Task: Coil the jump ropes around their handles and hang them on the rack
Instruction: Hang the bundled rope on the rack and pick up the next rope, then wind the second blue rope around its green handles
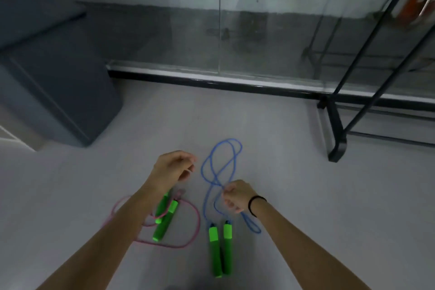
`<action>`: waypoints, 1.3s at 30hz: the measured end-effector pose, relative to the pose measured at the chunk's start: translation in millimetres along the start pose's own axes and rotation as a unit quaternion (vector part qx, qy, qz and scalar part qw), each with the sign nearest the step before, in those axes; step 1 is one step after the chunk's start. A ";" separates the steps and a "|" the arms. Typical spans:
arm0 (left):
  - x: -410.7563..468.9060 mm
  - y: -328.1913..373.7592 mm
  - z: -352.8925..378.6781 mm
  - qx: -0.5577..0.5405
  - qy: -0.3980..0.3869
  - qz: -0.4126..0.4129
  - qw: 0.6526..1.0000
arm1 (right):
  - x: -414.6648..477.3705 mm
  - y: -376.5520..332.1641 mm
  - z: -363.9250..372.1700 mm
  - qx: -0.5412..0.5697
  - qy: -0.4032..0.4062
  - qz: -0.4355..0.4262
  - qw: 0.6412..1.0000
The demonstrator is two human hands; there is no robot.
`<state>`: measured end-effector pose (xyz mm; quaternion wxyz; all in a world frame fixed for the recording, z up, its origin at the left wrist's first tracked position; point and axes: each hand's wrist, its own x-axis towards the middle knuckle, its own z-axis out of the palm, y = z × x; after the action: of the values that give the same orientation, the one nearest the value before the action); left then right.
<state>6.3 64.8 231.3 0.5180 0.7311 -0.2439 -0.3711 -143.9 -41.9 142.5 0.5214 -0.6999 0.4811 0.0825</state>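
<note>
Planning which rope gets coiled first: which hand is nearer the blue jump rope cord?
Right. The right hand overlaps the blue jump rope cord on the floor; the left hand is beside its loops, apart.

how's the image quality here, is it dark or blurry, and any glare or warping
Head view: dim, flat light with faint shadows; the green handles of the blue rope look oversaturated; both hands are slightly soft; the glass wall carries hazy reflections; wide-angle bending slants the rack and stretches the forearms.
</note>
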 end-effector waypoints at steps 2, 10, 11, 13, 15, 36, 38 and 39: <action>17.2 -62.5 12.0 -0.004 -0.005 0.007 1.000 | 45.5 47.0 33.0 -0.051 0.004 0.010 0.999; 33.4 -189.3 8.7 -0.008 -0.019 0.023 1.000 | 124.6 156.1 133.3 -0.241 -0.033 0.055 0.968; 29.2 -191.9 5.5 -0.007 -0.021 0.016 1.000 | 123.9 162.6 138.8 -0.245 -0.044 0.081 0.965; 21.8 -194.1 -1.1 -0.017 -0.020 0.008 1.000 | 119.7 169.8 149.1 -0.268 -0.073 0.126 0.952; 15.9 -196.3 -8.5 -0.028 -0.018 0.000 0.999 | 115.9 178.0 166.1 -0.282 -0.073 0.148 0.945; 6.1 -73.0 19.4 -0.058 -0.105 -0.075 0.990 | 17.7 -28.2 69.6 0.303 0.153 -0.261 0.904; -7.0 -14.8 16.1 -0.092 -0.125 -0.048 0.987 | -24.6 -72.5 41.1 0.279 0.155 -0.301 0.898; -13.8 16.3 11.1 -0.098 -0.133 -0.034 0.986 | -47.5 -94.0 27.8 0.256 0.168 -0.319 0.897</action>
<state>-10.4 63.0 248.5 0.5367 0.6292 -0.2479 -0.5046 -86.6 7.9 220.6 0.5921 -0.6618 0.3172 -0.3330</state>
